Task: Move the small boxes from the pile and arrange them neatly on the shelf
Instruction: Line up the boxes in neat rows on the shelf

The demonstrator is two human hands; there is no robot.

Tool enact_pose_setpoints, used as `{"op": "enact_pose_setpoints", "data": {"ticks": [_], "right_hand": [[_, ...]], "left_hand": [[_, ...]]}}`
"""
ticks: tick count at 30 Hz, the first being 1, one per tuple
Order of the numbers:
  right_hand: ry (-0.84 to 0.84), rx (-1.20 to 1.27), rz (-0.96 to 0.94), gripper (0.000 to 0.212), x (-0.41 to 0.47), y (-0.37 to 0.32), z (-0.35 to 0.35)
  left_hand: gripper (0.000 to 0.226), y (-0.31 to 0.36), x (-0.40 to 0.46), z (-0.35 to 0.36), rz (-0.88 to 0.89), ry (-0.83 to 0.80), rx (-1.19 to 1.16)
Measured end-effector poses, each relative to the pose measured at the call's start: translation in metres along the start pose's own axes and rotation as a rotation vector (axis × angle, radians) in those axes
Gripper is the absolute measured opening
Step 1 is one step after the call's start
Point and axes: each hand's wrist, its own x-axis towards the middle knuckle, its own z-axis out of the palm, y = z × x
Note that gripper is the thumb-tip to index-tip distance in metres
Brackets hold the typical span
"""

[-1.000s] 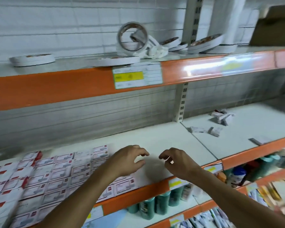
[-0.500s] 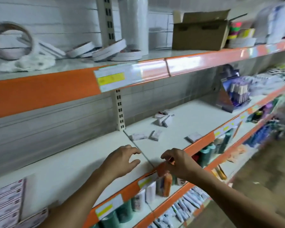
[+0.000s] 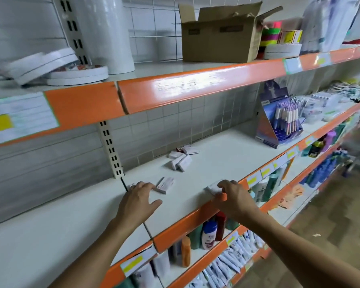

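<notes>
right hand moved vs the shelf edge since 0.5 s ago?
Yes. The right hand has travelled rightward along the orange shelf edge, from near the shelf seam to a small flat box by the front lip; its fingertips now touch that box.

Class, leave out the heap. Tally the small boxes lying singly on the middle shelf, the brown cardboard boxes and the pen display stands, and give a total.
Single small boxes: 3
Cardboard box: 1
Pen display stand: 1
Total: 5
</notes>
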Motion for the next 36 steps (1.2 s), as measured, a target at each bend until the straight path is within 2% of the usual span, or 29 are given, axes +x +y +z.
{"op": "enact_pose_setpoints", "data": {"ticks": [5, 7, 11, 16, 19, 21, 24, 28, 31, 36], "right_hand": [[-0.004, -0.241, 0.076, 0.067, 0.027, 0.007, 0.010], [0.008, -0.295, 0.085, 0.071, 0.038, 0.005, 0.015], [-0.026, -0.232, 0.042, 0.066, 0.057, 0.000, 0.024], [-0.094, 0.039, -0.086, 0.071, 0.073, -0.007, 0.028], [-0.108, 0.087, -0.134, 0.071, 0.076, -0.006, 0.030], [-0.099, 0.052, -0.086, 0.074, 0.077, -0.002, 0.030], [-0.111, -0.079, -0.032, 0.064, 0.077, 0.002, 0.026], [-0.164, -0.010, -0.058, 0.052, 0.080, 0.009, 0.021], [-0.181, -0.003, -0.085, 0.046, 0.082, 0.013, 0.015], [-0.190, 0.016, -0.147, 0.044, 0.090, 0.020, 0.011]], "left_hand": [[0.062, -0.011, 0.018, 0.008, -0.154, 0.049, 0.072], [0.065, -0.016, 0.027, 0.009, -0.163, 0.026, 0.113], [0.068, -0.015, 0.046, 0.011, -0.050, -0.038, 0.042], [0.077, -0.007, 0.067, -0.001, 0.089, -0.267, -0.143], [0.085, 0.000, 0.076, -0.011, 0.188, -0.323, -0.067], [0.083, 0.009, 0.082, -0.015, 0.220, -0.366, 0.003], [0.077, 0.017, 0.088, -0.016, 0.210, -0.396, 0.053], [0.082, 0.016, 0.090, -0.003, 0.181, -0.348, 0.027], [0.084, 0.020, 0.085, 0.008, 0.188, -0.289, 0.113], [0.101, 0.027, 0.082, 0.008, 0.175, -0.268, 0.274]]}}
